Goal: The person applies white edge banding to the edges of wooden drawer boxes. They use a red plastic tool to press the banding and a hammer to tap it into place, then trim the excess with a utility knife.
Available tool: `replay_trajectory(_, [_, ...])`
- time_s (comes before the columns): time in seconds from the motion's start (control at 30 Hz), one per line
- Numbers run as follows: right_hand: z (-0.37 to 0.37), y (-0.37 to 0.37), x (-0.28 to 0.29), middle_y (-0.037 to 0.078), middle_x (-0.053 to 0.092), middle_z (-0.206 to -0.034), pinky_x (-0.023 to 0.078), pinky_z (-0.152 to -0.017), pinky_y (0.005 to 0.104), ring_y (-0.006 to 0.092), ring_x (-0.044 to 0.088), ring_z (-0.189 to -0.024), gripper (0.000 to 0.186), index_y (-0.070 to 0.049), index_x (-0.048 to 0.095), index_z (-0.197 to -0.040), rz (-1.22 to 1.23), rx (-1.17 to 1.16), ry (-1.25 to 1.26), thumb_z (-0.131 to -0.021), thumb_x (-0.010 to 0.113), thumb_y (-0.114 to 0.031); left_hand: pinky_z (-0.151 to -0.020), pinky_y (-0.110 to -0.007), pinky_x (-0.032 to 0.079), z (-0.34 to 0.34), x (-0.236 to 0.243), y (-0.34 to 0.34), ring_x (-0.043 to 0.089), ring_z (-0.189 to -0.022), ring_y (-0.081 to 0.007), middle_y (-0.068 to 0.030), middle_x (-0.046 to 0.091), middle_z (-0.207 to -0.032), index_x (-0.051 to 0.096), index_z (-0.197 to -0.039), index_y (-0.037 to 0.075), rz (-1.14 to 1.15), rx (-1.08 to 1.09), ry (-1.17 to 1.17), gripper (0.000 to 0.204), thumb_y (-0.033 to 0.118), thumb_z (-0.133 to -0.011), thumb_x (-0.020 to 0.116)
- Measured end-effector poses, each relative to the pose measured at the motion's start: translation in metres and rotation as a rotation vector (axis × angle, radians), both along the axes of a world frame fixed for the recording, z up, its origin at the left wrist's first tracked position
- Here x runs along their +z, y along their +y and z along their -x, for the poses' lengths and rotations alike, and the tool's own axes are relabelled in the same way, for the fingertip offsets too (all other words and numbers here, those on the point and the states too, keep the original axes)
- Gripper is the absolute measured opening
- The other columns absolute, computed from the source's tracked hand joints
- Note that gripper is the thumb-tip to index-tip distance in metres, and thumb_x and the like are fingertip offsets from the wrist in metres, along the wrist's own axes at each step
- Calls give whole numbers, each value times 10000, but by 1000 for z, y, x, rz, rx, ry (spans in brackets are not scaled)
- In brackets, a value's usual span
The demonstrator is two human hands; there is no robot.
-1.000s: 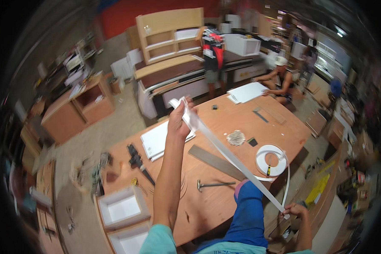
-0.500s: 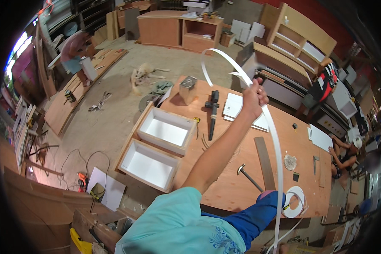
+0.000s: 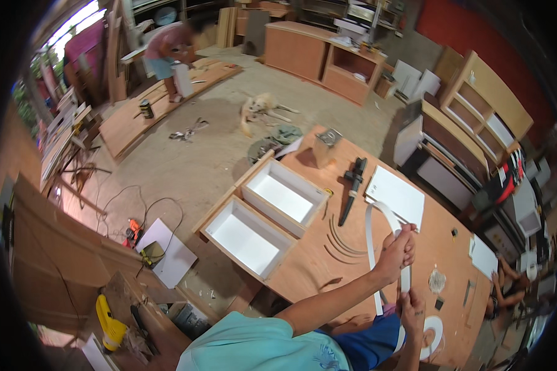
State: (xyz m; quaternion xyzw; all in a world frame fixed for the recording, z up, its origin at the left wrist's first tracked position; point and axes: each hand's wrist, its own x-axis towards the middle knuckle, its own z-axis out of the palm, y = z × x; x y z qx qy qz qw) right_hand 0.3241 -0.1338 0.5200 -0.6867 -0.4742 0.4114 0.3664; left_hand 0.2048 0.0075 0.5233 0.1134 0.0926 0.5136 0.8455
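Note:
My left hand [image 3: 397,253] is closed around a long, narrow white edging strip [image 3: 406,279] above the plywood worktable [image 3: 315,266]. From that hand the strip loops up and over, and its free end hangs down near my blue-clad leg. Lower on the same strip, my right hand [image 3: 413,311] grips it with bent fingers. A coil of white strip [image 3: 435,328] lies beside my right hand, partly hidden by my wrist. White boards [image 3: 399,193] rest on the table beyond my left hand, next to a long black tool [image 3: 353,190].
Two white-lined drawers [image 3: 250,238] sit at the table's left edge. A metal can [image 3: 327,148] stands on the far corner. Thin curved strips [image 3: 343,244] and a whitish lump [image 3: 437,281] lie on the tabletop. Beyond are a dog [image 3: 269,106], a bending person [image 3: 167,52] and another at right [image 3: 507,287].
My left hand has come down from high above the table, bringing the strip's loop lower. My right hand has come into view on the strip. The whole view has swung leftward.

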Motion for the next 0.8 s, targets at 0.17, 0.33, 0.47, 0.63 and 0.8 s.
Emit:
replay_trajectory(0.17, [-55, -35, -16, 24, 528, -552, 390, -429, 255, 101, 488, -444, 229, 27, 658, -942, 148, 93, 2, -957, 577, -187, -454, -233, 302, 58, -26, 54, 335, -488, -73, 44, 362, -626, 500, -1137, 104, 189, 210, -170, 258, 342, -1050, 456])
replay_trajectory(0.33, [-178, -81, -43, 14, 541, -527, 366, -429, 261, 97, 491, -449, 182, 35, 710, -820, 345, -32, -120, -867, 664, -135, -470, -235, 312, 113, -29, 91, 338, -510, -76, 51, 355, -641, 540, -1110, 135, 181, 441, -66, 237, 355, -1035, 489])
replay_trajectory(0.47, [-264, -112, -76, 26, 530, -491, 351, -382, 262, 106, 476, -389, 255, 11, 670, -726, 406, -231, -185, -900, 644, -173, -457, -236, 323, 161, -24, 110, 331, -496, -64, 56, 360, -634, 527, -1102, 141, 230, 633, 124, 224, 352, -1044, 479])
replay_trajectory(0.63, [-334, -116, -160, 55, 540, -507, 397, -419, 327, 158, 493, -404, 266, 30, 661, -763, 318, -312, -491, -898, 651, -199, -447, -238, 312, 210, -50, 116, 342, -500, -62, 47, 370, -638, 540, -1141, 115, 83, 766, 183, 271, 361, -1045, 478])
replay_trajectory(0.8, [-349, -65, -226, 180, 684, -822, 526, -737, 384, 270, 671, -813, 236, 25, 682, -918, 187, -270, -680, -847, 666, -199, -441, -238, 295, 176, -56, 98, 335, -493, -67, 41, 370, -634, 534, -1152, 96, 9, 687, 156, 320, 387, -1050, 449])
